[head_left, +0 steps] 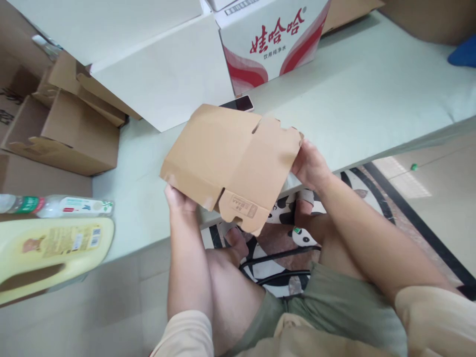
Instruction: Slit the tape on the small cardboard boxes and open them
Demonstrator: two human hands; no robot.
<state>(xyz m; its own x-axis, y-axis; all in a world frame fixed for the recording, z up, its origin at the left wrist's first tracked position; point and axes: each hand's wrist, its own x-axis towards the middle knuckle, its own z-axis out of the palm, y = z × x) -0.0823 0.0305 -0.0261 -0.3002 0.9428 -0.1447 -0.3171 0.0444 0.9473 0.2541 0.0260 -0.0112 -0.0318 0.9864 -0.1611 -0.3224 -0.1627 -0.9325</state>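
Note:
A brown cardboard box blank (pixel 230 158), mostly flat with slots and tabs cut along its edges, is held tilted over the table's front edge. My left hand (pixel 179 198) grips its lower left edge, with the fingers partly hidden beneath the board. At the upper right corner, my right hand (pixel 310 163) is closed on the cardboard, the fingertips behind it. Small dark print shows on the lower flap. A dark-screened phone-like device (pixel 241 103) lies just behind the blank and is partly covered by it.
White boxes (pixel 167 69) and a white carton with red lettering (pixel 275 44) stand along the back of the pale green table (pixel 379 84). Brown cardboard boxes (pixel 80 131), a clear plastic bottle (pixel 55 206) and a yellow jug (pixel 55 248) are at left. Something blue (pixel 464 54) sits far right.

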